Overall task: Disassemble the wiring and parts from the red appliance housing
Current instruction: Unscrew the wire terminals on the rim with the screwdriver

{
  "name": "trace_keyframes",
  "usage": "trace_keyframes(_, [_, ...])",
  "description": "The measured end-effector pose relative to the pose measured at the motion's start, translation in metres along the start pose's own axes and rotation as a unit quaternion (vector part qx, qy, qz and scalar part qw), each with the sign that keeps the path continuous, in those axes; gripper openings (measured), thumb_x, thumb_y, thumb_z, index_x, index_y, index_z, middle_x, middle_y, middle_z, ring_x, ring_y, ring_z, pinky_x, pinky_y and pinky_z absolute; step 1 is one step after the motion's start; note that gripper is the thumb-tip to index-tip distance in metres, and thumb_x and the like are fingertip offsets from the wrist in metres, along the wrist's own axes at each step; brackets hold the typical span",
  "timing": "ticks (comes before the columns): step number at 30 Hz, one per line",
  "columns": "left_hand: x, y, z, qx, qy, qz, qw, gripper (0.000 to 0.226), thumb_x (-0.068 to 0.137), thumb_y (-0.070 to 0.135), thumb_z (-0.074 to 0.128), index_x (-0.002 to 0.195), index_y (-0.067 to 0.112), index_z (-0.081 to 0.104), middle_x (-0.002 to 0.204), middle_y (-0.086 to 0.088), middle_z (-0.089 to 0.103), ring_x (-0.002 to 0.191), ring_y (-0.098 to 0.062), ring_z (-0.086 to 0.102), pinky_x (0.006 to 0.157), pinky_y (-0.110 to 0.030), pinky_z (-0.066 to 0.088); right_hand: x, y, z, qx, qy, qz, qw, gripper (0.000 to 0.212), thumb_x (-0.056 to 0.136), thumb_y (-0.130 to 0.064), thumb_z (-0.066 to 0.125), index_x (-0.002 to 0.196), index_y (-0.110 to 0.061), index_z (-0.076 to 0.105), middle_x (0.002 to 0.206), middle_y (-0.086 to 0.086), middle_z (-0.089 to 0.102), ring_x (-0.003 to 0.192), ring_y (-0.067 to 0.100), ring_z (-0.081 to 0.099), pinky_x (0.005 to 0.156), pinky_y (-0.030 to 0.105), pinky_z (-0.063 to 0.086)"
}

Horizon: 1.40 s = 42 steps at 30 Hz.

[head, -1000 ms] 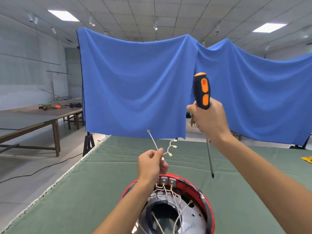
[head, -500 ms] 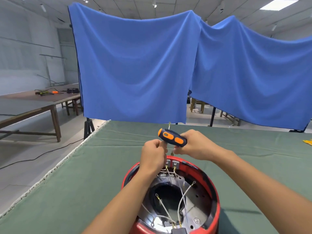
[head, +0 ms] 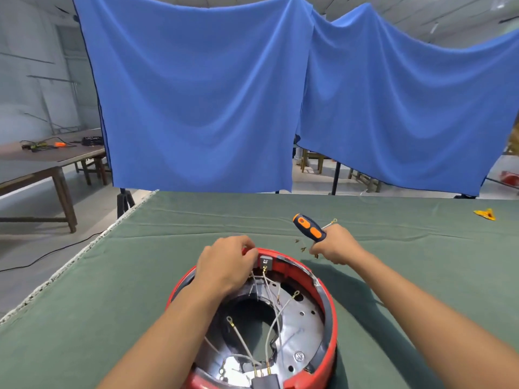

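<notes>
While curled on the red housing (head: 323, 284) rim, left hand (head: 224, 265); right hand (head: 335, 244) fisted round screwdriver (head: 309, 227).

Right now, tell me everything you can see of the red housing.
The red housing is a round, glossy shell lying open side up on the green cloth, part cut off by the frame's bottom. Inside are a perforated metal plate, loose grey wires with ring terminals, and grey connector blocks. The left hand grips its far rim.

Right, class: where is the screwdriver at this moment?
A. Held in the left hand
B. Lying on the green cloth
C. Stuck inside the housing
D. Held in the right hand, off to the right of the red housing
D: the right hand grips the screwdriver beside the red housing, while the left hand rests at its far rim.
</notes>
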<state>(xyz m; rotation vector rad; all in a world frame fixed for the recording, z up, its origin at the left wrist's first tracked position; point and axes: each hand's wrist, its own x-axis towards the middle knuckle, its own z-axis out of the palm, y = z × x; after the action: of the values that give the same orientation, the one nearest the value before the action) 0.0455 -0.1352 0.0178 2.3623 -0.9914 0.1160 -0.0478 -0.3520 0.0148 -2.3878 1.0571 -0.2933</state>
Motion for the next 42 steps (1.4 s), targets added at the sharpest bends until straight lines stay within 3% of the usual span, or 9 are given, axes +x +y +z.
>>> trace_keyframes(3, [0.003,-0.004,0.001,-0.010,-0.014,0.011,1.000,0.022,0.090,0.041,0.048,0.097,0.033,0.067,0.105,0.011,0.068,0.102,-0.018,0.057,0.084,-0.032,0.044,0.008,0.012,0.016,-0.003,-0.004,0.010,1.000,0.015,0.074,-0.019,0.068,0.071,-0.014,0.054,0.069,0.006,0.058,0.058,0.023,0.052,0.050,0.024,0.037])
trace_keyframes(6, [0.005,-0.006,0.003,-0.013,-0.011,0.013,1.000,0.020,0.091,0.041,0.048,0.098,0.035,0.066,0.103,0.013,0.067,0.101,-0.015,0.057,0.082,-0.031,0.043,0.010,0.018,0.020,0.023,-0.013,0.000,1.000,0.011,0.074,-0.021,0.068,0.076,-0.018,0.058,0.061,-0.002,0.058,0.053,0.013,0.054,0.047,0.020,0.038])
trace_keyframes(13, [0.010,-0.009,0.005,-0.014,-0.003,-0.011,1.000,0.022,0.090,0.034,0.047,0.101,0.038,0.066,0.105,0.013,0.067,0.103,-0.014,0.057,0.084,-0.030,0.043,0.002,0.004,-0.006,0.089,0.039,-0.040,0.994,0.015,0.072,-0.022,0.065,0.069,-0.017,0.052,0.056,-0.003,0.050,0.050,0.016,0.046,0.051,0.024,0.034])
trace_keyframes(20, [0.005,-0.008,0.004,0.014,-0.013,0.008,1.000,0.025,0.089,0.042,0.051,0.112,0.038,0.061,0.117,0.012,0.063,0.112,-0.016,0.054,0.085,-0.031,0.040,-0.020,-0.017,-0.025,0.098,0.137,-0.067,0.983,0.034,0.074,-0.019,0.065,0.052,-0.016,0.039,0.046,-0.002,0.039,0.046,0.020,0.035,0.049,0.028,0.028])
trace_keyframes(24, [0.005,-0.008,0.004,0.014,-0.011,0.012,1.000,0.024,0.089,0.045,0.052,0.110,0.038,0.062,0.115,0.010,0.064,0.111,-0.017,0.054,0.084,-0.031,0.040,-0.042,-0.033,-0.046,0.104,0.236,-0.138,0.956,0.029,0.074,-0.029,0.059,0.055,-0.013,0.044,0.046,0.001,0.050,0.051,0.029,0.051,0.049,0.029,0.033])
trace_keyframes(26, [0.005,-0.009,0.004,0.012,-0.010,0.012,1.000,0.024,0.089,0.046,0.053,0.110,0.038,0.062,0.115,0.011,0.064,0.111,-0.017,0.055,0.084,-0.030,0.040,-0.053,-0.045,-0.056,0.079,0.268,-0.155,0.948,0.030,0.072,-0.038,0.048,0.059,-0.011,0.047,0.051,0.002,0.057,0.053,0.023,0.053,0.048,0.027,0.033])
trace_keyframes(31, [0.002,-0.010,0.003,0.011,-0.003,0.013,1.000,0.023,0.089,0.046,0.053,0.109,0.039,0.062,0.113,0.011,0.065,0.109,-0.017,0.056,0.085,-0.030,0.042,-0.074,-0.064,-0.074,-0.027,0.357,-0.170,0.918,0.050,0.084,-0.045,0.049,0.049,-0.014,0.033,0.042,-0.005,0.040,0.044,0.015,0.039,0.046,0.025,0.021])
trace_keyframes(37, [-0.001,-0.014,-0.001,0.027,0.024,-0.010,0.999,0.023,0.091,0.043,0.052,0.110,0.036,0.063,0.112,0.007,0.067,0.108,-0.021,0.058,0.084,-0.031,0.043,-0.099,-0.080,-0.083,0.060,0.415,-0.239,0.876,0.061,0.084,-0.042,0.064,0.045,-0.016,0.025,0.039,-0.003,0.034,0.039,0.012,0.030,0.045,0.028,0.024])
trace_keyframes(42, [0.003,-0.015,-0.007,0.048,0.018,-0.063,0.997,0.024,0.092,0.039,0.051,0.113,0.032,0.061,0.115,0.001,0.065,0.111,-0.024,0.056,0.090,-0.036,0.040,-0.108,-0.100,-0.086,0.200,0.358,-0.282,0.867,0.035,0.077,-0.022,0.067,0.060,0.005,0.051,0.052,0.017,0.051,0.052,0.030,0.044,0.054,0.039,0.043])
